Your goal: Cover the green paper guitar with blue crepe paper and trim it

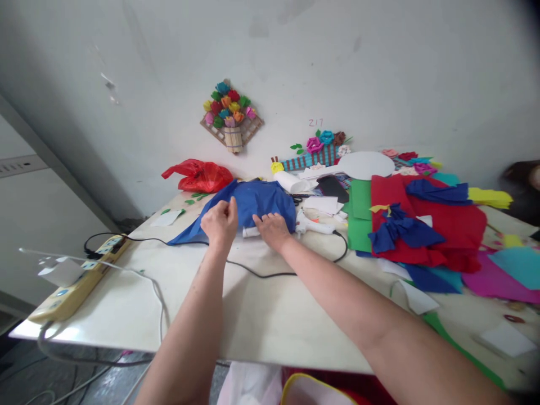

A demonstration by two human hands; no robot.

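A crumpled blue sheet point(261, 199), cloth or crepe paper, is spread near the back of the table. My left hand point(220, 224) is closed in front of its left part; what the fingers hold, if anything, is hidden. My right hand point(273, 229) has its fingers stretched out and lies at the sheet's front edge. Between the hands, a white tube-like end point(250, 232) pokes out from under the sheet. Just right of my right hand lies a white glue gun point(314, 224) with a black cord.
A red plastic bag point(205, 175) sits behind at the left. Coloured sheets point(447, 225) are piled at the right. A yellow power strip point(80, 281) lies along the left edge, with cords crossing the table point(261, 320). Paper flowers point(228, 109) hang on the wall.
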